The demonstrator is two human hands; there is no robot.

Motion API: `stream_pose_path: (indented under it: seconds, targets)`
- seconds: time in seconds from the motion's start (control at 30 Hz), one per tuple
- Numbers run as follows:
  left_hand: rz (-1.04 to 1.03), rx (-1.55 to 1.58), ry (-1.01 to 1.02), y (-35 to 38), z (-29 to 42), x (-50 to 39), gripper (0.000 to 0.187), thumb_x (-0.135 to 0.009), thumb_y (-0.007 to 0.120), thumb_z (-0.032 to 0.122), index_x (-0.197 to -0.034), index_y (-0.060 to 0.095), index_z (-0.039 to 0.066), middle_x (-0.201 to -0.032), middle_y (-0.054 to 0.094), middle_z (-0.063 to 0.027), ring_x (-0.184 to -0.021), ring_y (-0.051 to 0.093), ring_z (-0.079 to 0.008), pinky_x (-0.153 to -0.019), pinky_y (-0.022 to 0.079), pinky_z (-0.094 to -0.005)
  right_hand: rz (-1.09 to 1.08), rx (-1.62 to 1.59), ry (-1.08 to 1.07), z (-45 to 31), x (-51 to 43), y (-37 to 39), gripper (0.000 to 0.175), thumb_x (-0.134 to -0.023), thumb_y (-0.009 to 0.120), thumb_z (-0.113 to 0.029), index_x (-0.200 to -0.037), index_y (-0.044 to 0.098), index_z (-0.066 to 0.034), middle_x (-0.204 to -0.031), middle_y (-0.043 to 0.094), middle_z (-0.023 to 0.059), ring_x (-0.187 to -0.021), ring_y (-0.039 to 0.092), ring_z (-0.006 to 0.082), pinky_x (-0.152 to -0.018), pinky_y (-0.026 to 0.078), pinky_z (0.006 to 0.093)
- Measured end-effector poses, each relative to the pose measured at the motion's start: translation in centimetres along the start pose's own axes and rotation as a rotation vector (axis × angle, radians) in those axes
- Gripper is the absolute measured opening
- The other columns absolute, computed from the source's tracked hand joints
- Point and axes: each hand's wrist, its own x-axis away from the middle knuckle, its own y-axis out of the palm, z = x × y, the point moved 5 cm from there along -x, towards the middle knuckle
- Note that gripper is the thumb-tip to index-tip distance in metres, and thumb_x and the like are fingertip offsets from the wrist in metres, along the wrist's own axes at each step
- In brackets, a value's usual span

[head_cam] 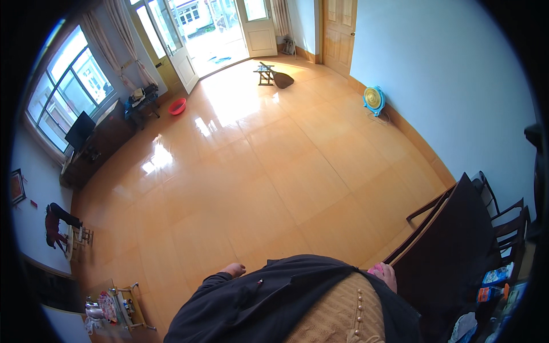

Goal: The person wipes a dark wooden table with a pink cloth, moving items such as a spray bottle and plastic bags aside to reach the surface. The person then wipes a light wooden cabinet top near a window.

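Low beside the dark jacket on my body is my left hand, partly covered by its sleeve; nothing shows in it, and its fingers are too small to read. My right hand is closed around a pink cloth or sponge, only part of which shows. That hand is near the corner of a dark wooden table, though I cannot tell whether they touch. On the table's right side lie a blue-and-white packet and an orange-labelled bottle.
Glossy orange floor tiles stretch toward a double door. A small stool with a brown fan-shaped object stands near it. A red basin, a blue floor fan and a loaded trolley line the sides.
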Motion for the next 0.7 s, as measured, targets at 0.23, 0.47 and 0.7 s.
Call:
stream_pose_path:
  seconds: [0.23,0.47,0.7]
  targets:
    - [0.071,0.019,-0.016,2.6,0.3,-0.5,0.046,-0.097,0.056,0.034,-0.129,0.071,0.004,-0.129,0.070,-0.0229,-0.123,0.064,-0.0398,-0.105,0.049,-0.0452,0.230,0.301,-0.074,4.0,9.1,-2.0,0.035,-0.085,0.074,-0.008,-0.115,0.059,-0.0152,-0.136,0.058,0.0187,-0.125,0.058,0.0397,-0.103,0.052,0.0483]
    - [0.020,-0.044,0.014,4.5,1.0,-0.6,0.047,-0.097,0.056,0.035,-0.130,0.070,0.005,-0.128,0.070,-0.0231,-0.122,0.064,-0.0407,-0.105,0.049,-0.0454,0.329,0.583,0.294,10.0,26.5,-6.3,0.021,-0.097,0.068,-0.015,-0.115,0.060,-0.0107,-0.132,0.059,0.0178,-0.118,0.062,0.0374,-0.099,0.055,0.0457]
    - [0.036,-0.153,0.131,6.4,0.6,-3.7,0.046,-0.097,0.057,0.037,-0.128,0.072,0.006,-0.126,0.071,-0.0219,-0.121,0.065,-0.0401,-0.104,0.050,-0.0460,0.453,0.812,0.717,10.5,38.6,-12.0,0.023,-0.100,0.066,-0.018,-0.120,0.064,-0.0069,-0.128,0.062,0.0158,-0.115,0.064,0.0347,-0.097,0.056,0.0430]
